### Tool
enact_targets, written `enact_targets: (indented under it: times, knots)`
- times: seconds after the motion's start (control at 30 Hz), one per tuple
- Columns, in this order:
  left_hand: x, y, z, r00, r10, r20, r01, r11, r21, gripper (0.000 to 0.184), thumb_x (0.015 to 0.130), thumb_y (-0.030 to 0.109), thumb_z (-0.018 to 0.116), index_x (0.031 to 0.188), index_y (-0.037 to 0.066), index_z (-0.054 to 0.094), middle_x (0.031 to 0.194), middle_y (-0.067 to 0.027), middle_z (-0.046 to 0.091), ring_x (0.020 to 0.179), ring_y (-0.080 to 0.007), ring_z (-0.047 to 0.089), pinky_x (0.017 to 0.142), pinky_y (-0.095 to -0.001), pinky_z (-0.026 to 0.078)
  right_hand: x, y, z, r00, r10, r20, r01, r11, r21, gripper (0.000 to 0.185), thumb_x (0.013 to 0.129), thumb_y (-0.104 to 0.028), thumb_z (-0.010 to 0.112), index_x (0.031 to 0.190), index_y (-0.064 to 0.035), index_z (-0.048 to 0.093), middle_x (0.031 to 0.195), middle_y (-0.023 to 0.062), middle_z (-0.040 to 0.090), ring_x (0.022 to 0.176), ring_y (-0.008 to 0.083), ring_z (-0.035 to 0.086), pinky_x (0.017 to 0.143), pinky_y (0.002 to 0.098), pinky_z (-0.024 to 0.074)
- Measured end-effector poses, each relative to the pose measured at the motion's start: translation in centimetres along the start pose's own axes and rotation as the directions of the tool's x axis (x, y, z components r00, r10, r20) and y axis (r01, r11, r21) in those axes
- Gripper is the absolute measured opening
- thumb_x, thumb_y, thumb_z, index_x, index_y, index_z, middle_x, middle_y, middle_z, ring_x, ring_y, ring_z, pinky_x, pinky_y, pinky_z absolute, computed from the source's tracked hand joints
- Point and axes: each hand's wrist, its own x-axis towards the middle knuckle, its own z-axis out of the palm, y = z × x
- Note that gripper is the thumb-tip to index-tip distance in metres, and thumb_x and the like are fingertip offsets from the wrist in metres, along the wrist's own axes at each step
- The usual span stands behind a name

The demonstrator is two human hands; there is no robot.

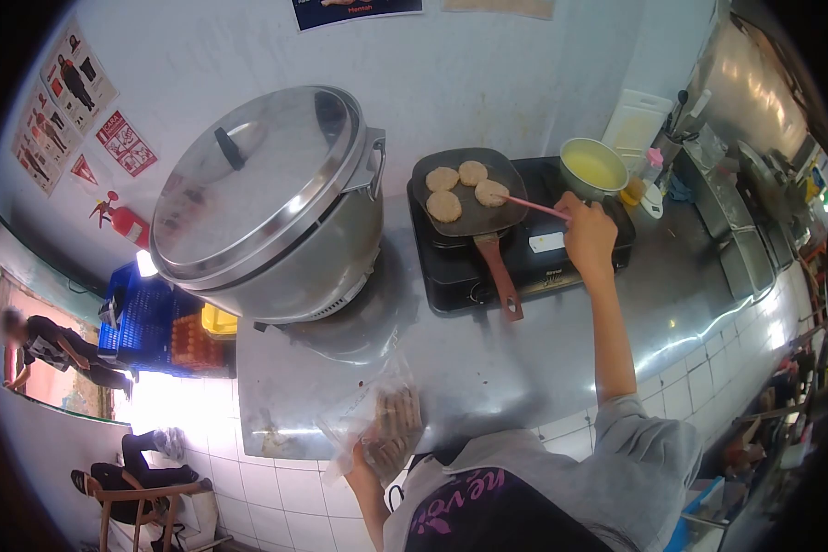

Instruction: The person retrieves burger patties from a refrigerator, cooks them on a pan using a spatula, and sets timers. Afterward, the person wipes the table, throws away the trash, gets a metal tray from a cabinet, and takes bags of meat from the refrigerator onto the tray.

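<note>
My right hand [587,230] is closed around a thin pink stick-like utensil [538,208]. Its tip meets one of several round pale-brown patties [444,206] in the square dark frying pan [469,221]. A brown handle sticks out from the pan toward me. The pan rests on a black gas stove [561,267]. Low in front of me, at the counter's edge, my left hand [362,467] grips a clear plastic bag [397,414] with more brownish pieces inside, which look like stacked patties. Part of that hand is hidden by the bag.
A large lidded steel pot [276,212] stands left of the stove on the steel counter [322,377]. Behind the stove's right side is a bowl of yellow liquid [593,167]. A white cutting board [637,124] leans at the wall. Two people are at far left.
</note>
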Motion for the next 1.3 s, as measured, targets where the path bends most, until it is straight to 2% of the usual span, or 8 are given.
enact_targets:
  times: [0.1, 0.17, 0.4, 0.6, 0.9, 1.0, 1.17, 1.3]
  knots:
    - [0.2, -0.3, 0.0, 1.0, 0.008, -0.001, -0.008, 1.0, -0.006, 0.035, 0.088, 0.02, 0.053, 0.112, -0.006, 0.052, 0.108, -0.0128, 0.056, 0.101, -0.021, 0.051, 0.087, -0.0314, 0.038, -0.1, -0.6, 1.4, 0.998, -0.034, 0.049, 0.025, 0.986, 0.165, 0.025, 0.065, 0.001, 0.062, 0.082, -0.0163, 0.056, 0.066, 0.0032, 0.061, 0.071, 0.0258, 0.059, 0.057, 0.0392, 0.0447]
    - [-0.2, 0.0, 0.0, 1.0, 0.007, -0.003, -0.007, 1.0, 0.001, 0.035, 0.088, 0.019, 0.053, 0.112, -0.006, 0.052, 0.108, -0.0129, 0.055, 0.101, -0.0211, 0.051, 0.088, -0.0314, 0.038, 0.4, -0.7, 2.4, 1.0, 0.004, 0.023, -0.005, 0.998, 0.061, 0.025, 0.064, 0.001, 0.063, 0.082, -0.0157, 0.056, 0.065, 0.0042, 0.06, 0.07, 0.0269, 0.059, 0.056, 0.0399, 0.0458]
    - [-0.4, 0.1, 0.0, 1.0, -0.001, 0.0, 0.001, 1.0, 0.026, 0.035, 0.087, 0.017, 0.053, 0.113, -0.006, 0.052, 0.109, -0.0134, 0.055, 0.101, -0.0213, 0.051, 0.087, -0.0314, 0.038, 0.5, -2.0, 1.7, 0.999, 0.035, 0.006, -0.036, 0.993, 0.115, 0.028, 0.061, 0.001, 0.064, 0.082, -0.0158, 0.056, 0.065, 0.005, 0.06, 0.07, 0.0266, 0.059, 0.056, 0.039, 0.0458]
    - [-0.5, 0.2, 0.1, 1.0, 0.007, 0.005, -0.007, 1.0, 0.003, 0.033, 0.087, 0.017, 0.053, 0.11, -0.006, 0.054, 0.106, -0.0132, 0.057, 0.098, -0.0213, 0.052, 0.086, -0.032, 0.039, 1.3, -1.3, 3.8, 0.999, -0.008, 0.034, 0.007, 1.0, 0.022, 0.03, 0.06, 0.0, 0.065, 0.083, -0.0165, 0.056, 0.064, 0.0042, 0.06, 0.072, 0.0254, 0.058, 0.056, 0.0386, 0.0447]
    - [-0.3, -0.1, 0.0, 1.0, -0.002, 0.002, 0.002, 1.0, 0.014, 0.033, 0.087, 0.017, 0.053, 0.11, -0.006, 0.054, 0.106, -0.0132, 0.057, 0.099, -0.0211, 0.052, 0.086, -0.0318, 0.039, 3.6, -1.7, 4.3, 0.988, -0.079, -0.133, 0.075, 0.996, -0.039, 0.029, 0.062, -0.002, 0.064, 0.086, -0.0154, 0.056, 0.068, 0.0063, 0.063, 0.077, 0.0254, 0.058, 0.059, 0.0409, 0.0449]
    - [-0.2, -0.1, 0.0, 1.0, -0.017, -0.01, 0.018, 0.998, 0.062, 0.033, 0.087, 0.017, 0.052, 0.111, -0.006, 0.054, 0.107, -0.0133, 0.057, 0.098, -0.021, 0.053, 0.085, -0.0317, 0.039, 5.4, -1.7, 7.1, 0.997, -0.04, -0.069, 0.04, 0.999, 0.003, 0.027, 0.063, -0.003, 0.064, 0.086, -0.0144, 0.056, 0.069, 0.0073, 0.063, 0.075, 0.0272, 0.059, 0.057, 0.0422, 0.0447]
    - [-0.4, 0.2, 0.1, 1.0, 0.009, 0.018, -0.01, 0.999, 0.04, 0.033, 0.088, 0.017, 0.052, 0.111, -0.006, 0.053, 0.106, -0.0131, 0.057, 0.096, -0.0209, 0.054, 0.083, -0.0314, 0.041, 7.2, -1.5, 10.1, 0.996, -0.004, 0.088, -0.021, 0.959, 0.284, 0.024, 0.068, -0.004, 0.056, 0.088, -0.0159, 0.057, 0.072, 0.012, 0.062, 0.075, 0.0347, 0.06, 0.061, 0.0446, 0.0457]
    - [-0.3, -0.1, 0.3, 1.0, 0.014, -0.001, -0.014, 1.0, -0.001, 0.037, 0.085, 0.022, 0.054, 0.111, -0.003, 0.053, 0.101, -0.0103, 0.058, 0.089, -0.0194, 0.055, 0.08, -0.0313, 0.042, 7.6, -1.8, 9.7, 0.999, 0.023, 0.022, -0.028, 0.965, 0.26, 0.023, 0.069, -0.003, 0.056, 0.087, -0.0163, 0.056, 0.071, 0.0121, 0.062, 0.075, 0.034, 0.06, 0.06, 0.0448, 0.0454]
